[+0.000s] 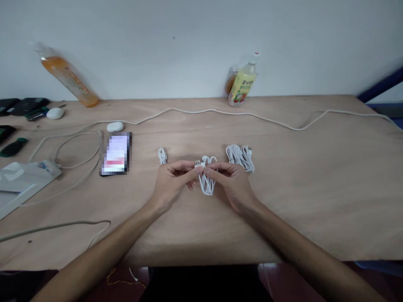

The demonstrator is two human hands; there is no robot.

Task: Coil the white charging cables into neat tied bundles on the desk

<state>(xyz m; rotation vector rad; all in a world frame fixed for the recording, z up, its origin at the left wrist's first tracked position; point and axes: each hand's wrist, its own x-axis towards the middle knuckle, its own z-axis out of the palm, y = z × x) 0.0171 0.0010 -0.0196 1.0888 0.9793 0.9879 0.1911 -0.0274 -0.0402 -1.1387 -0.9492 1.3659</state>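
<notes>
Between my two hands is a coiled white USB cable (207,185), its loops hanging below my fingers and its metal USB plug pointing up and away. My left hand (174,179) pinches it by the plug end with thumb and forefinger. From the other side, my right hand (232,179) pinches the same bundle close to the plug, the two thumbs almost touching. A small coiled white cable (162,155) lies on the table just beyond my left hand. Past my right hand lie more bundled white cables (239,157), with a plug showing at their right end.
A phone (116,153) and a white earbud case (115,126) lie to the left. One long white cable (210,111) crosses the wooden table (315,180). An orange drink bottle (69,79) and a yellow-labelled bottle (243,82) lean at the wall. White packaging (28,178) sits far left.
</notes>
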